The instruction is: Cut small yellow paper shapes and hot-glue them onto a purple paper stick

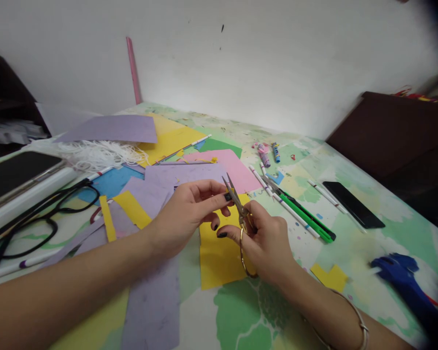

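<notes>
My right hand (266, 238) grips a small pair of gold-handled scissors (241, 211), fingers through the loops. Its blades are slightly parted and point up and away, beside the fingertips of my left hand (193, 206). Thumb and finger of that left hand are pinched together on a tiny scrap of yellow paper (232, 191) at the blades; the fingers hide most of it. Below both hands lies a larger sheet of yellow paper (219, 257) on the patterned tablecloth (248, 316). Purple paper (151, 301) lies partly under my left forearm.
Black eyeglasses (47, 221), white string (102, 154) and coloured sheets lie left. On the right are a green box cutter (306, 218), white pens (295, 214), a black phone (353, 204), crayons (275, 152) and a blue tool (401, 277). A white wall (241, 63) borders the far side.
</notes>
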